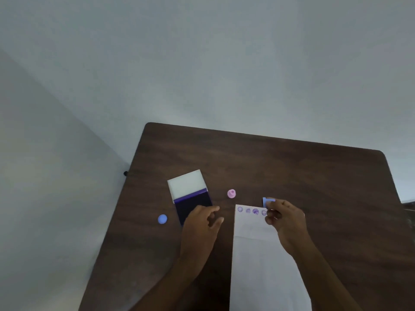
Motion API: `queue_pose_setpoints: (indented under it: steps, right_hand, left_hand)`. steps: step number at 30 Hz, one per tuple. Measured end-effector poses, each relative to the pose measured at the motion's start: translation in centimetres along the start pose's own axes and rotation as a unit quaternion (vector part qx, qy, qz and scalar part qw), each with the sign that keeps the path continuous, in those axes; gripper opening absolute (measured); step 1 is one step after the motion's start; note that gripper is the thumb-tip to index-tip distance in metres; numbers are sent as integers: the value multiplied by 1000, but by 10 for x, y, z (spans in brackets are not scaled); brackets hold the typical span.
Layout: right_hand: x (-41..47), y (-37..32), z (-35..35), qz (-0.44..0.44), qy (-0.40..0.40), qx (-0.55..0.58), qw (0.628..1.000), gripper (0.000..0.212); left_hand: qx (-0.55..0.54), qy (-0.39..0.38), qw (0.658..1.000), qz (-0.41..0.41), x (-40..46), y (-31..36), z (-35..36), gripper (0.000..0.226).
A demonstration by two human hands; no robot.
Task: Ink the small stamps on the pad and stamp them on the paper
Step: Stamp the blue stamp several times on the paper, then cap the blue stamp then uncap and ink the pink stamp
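A long white paper (258,254) lies on the dark wooden table, with several purple stamp marks in a row along its far edge. My right hand (285,218) hovers over the paper's far right corner and pinches a small blue stamp (267,201). An open ink pad (193,204) with a dark purple surface and a raised white lid sits to the left. My left hand (202,223) rests at the pad's near right corner, fingers apart and holding nothing. A pink stamp (231,193) stands between pad and paper. A blue round stamp (162,219) lies left of the pad.
The brown table (280,167) has rounded far corners and stands against a pale wall. A small black knob (125,173) sticks out at its left edge.
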State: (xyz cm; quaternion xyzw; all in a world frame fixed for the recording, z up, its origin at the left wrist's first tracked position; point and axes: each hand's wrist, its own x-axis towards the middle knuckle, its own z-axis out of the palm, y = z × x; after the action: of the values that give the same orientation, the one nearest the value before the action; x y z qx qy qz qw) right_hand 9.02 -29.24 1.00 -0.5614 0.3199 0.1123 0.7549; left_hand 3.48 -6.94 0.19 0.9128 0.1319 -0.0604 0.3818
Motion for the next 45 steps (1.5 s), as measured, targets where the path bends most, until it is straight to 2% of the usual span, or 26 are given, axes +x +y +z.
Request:
queue_pose_setpoints:
  steps: [5, 13, 18, 22, 35, 38, 42, 45]
  right_hand:
    - [-12, 10, 49, 42, -69, -4, 997, 10]
    - [-22, 33, 123, 115, -131, -45, 984, 11]
    - [-27, 46, 153, 137, -165, -76, 974, 18]
    - [-28, 55, 163, 148, -163, -90, 971, 19]
    - [-24, 63, 168, 155, -174, -89, 968, 21]
    - [-21, 63, 165, 159, -168, -89, 969, 21]
    - [-19, 65, 162, 164, -163, -88, 969, 19]
    - [-19, 66, 161, 166, -166, -86, 968, 17]
  left_hand:
    - [-9, 49, 998, -31, 6, -10, -22, 33]
    - [-24, 112, 991, -71, -1, -48, -51, 31]
    - [-52, 143, 981, -120, -6, -79, -64, 30]
    - [-61, 158, 974, -152, -11, -101, -66, 31]
    - [22, 118, 979, -167, 4, -130, -46, 51]
    - [35, 124, 979, -161, 7, -130, -44, 49]
    - [44, 132, 980, -143, 8, -130, -43, 35]
    - [-43, 122, 976, -173, 9, -126, -45, 31]
